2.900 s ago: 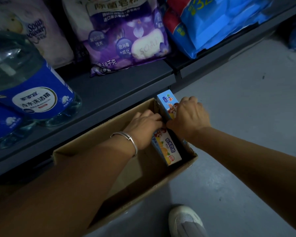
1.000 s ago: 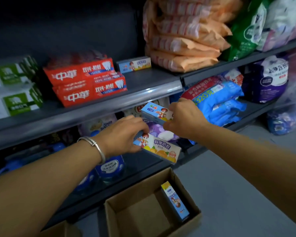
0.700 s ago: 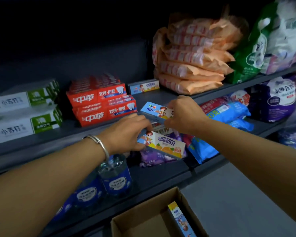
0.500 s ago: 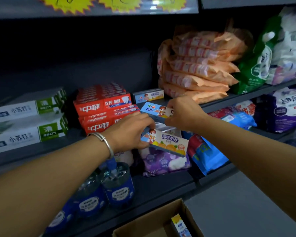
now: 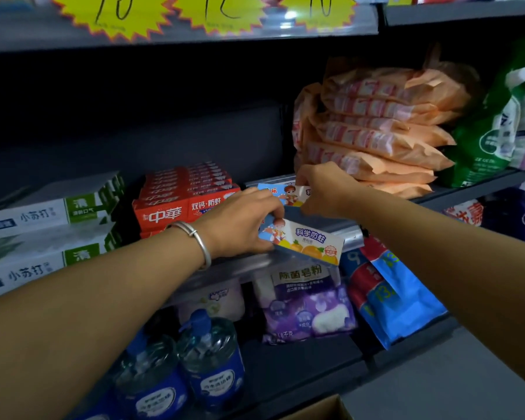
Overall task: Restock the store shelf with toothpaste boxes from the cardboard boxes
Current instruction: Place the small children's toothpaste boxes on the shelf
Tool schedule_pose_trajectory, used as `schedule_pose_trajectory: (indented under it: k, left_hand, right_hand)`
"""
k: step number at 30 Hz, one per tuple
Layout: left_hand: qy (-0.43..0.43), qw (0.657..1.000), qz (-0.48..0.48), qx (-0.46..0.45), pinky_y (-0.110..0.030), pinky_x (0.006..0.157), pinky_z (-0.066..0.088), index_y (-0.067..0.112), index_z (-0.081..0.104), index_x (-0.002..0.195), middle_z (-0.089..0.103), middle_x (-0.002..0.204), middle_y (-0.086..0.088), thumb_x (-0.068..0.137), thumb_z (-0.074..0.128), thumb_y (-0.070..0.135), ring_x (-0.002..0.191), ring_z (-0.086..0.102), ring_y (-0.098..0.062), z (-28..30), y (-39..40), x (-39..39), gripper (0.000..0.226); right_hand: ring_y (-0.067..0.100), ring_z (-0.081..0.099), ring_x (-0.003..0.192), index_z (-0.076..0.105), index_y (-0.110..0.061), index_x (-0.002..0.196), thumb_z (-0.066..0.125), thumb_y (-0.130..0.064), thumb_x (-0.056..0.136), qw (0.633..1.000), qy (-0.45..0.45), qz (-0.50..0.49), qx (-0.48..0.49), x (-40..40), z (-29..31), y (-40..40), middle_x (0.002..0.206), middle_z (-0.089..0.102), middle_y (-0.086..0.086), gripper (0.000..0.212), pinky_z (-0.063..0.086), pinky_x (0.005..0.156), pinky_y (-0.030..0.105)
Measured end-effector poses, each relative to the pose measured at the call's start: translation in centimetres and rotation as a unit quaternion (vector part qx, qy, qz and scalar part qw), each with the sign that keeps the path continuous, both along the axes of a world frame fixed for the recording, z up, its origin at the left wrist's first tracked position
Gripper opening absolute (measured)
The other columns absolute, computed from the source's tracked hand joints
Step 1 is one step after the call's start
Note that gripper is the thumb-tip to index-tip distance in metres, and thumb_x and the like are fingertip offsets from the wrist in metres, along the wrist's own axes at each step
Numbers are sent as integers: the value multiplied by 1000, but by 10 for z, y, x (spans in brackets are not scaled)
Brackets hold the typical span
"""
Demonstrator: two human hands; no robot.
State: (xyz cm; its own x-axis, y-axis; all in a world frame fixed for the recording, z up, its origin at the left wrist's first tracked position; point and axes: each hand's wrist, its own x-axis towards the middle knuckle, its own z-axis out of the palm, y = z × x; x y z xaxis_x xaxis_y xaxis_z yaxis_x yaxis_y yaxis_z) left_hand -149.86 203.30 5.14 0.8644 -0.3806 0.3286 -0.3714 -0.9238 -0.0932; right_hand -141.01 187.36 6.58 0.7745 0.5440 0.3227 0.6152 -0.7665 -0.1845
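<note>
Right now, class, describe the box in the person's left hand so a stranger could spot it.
Find the red toothpaste stack on the middle shelf. Just right, the left hand holds a toothpaste box; unlike the right hand's box, it shows oranges.

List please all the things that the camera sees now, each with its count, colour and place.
kids' toothpaste boxes: two, light blue, one in each hand at the shelf edge
red toothpaste boxes: a stack, middle shelf
green-white boxes: two, left
orange packs: a pile, right
purple soap bag: one, lower shelf
blue bottles: two, lower shelf
cardboard box: one corner, bottom
left hand: grips lower box
right hand: grips upper box
</note>
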Motion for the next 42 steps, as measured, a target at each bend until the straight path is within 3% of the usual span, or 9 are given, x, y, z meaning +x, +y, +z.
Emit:
schedule_pose_trajectory:
  k: [4, 10, 15, 23, 27, 33, 36, 42]
  left_hand:
    - [-8, 1000, 0, -1, -17, 75, 30, 17, 61, 99, 56, 101, 4, 74, 72, 25, 86, 35, -8, 2, 2, 17, 30]
    - [-7, 1000, 11, -4, -19, 75, 30, 21, 59, 99, 54, 100, 9, 72, 72, 29, 87, 37, -7, 2, 7, 45, 30]
    - [-1, 1000, 24, -10, -17, 74, 28, 24, 57, 101, 51, 102, 13, 73, 72, 31, 89, 34, -3, 1, 11, 63, 32]
    - [-4, 1000, 19, -15, -16, 77, 30, 24, 57, 102, 53, 104, 9, 75, 71, 32, 89, 37, -4, -6, 9, 87, 31]
    - [0, 1000, 18, -24, -16, 77, 32, 23, 59, 98, 54, 103, 7, 72, 73, 28, 89, 39, -5, -14, 12, 94, 30]
    - [13, 997, 48, -55, -24, 83, 41, 25, 55, 100, 51, 103, 11, 74, 74, 32, 97, 44, -7, -21, 11, 103, 33]
    - [18, 996, 65, -64, -23, 83, 41, 25, 55, 102, 51, 104, 10, 73, 74, 32, 97, 44, -6, -24, 11, 107, 35]
    - [29, 992, 103, -63, -24, 85, 42, 26, 55, 103, 51, 107, 12, 72, 74, 33, 100, 46, -7, -26, 13, 111, 37]
  right_hand:
    - [30, 57, 100, 49, -12, 120, 76, -22, 72, 1000, 10, 11, -23, 23, 2, 4, 115, 57, 13, 57, 49, 75, 34]
    - [27, 57, 103, 51, -12, 124, 82, -21, 68, 998, 8, 41, -51, 60, 3, 16, 116, 59, 11, 64, 50, 84, 35]
    - [23, 59, 94, 62, -13, 113, 82, -24, 67, 995, 17, 64, -74, 90, 2, 29, 106, 63, 8, 51, 47, 79, 30]
    - [22, 58, 106, 53, -23, 130, 82, -22, 68, 988, 23, 123, -93, 131, -12, 47, 115, 62, 3, 68, 49, 90, 32]
    - [17, 56, 106, 44, -30, 140, 81, -21, 69, 984, 40, 133, -115, 146, -20, 51, 121, 59, 1, 80, 40, 83, 20]
    - [21, 51, 119, 50, -25, 136, 68, -16, 83, 980, 36, 133, -144, 160, -29, 56, 131, 55, 5, 57, 38, 96, 24]
    - [20, 48, 124, 48, -27, 137, 63, -12, 86, 979, 50, 133, -144, 166, -33, 59, 136, 52, 2, 55, 36, 99, 24]
    - [21, 51, 119, 50, -19, 133, 64, -9, 86, 983, 43, 125, -127, 179, -34, 70, 133, 53, 6, 50, 38, 88, 21]
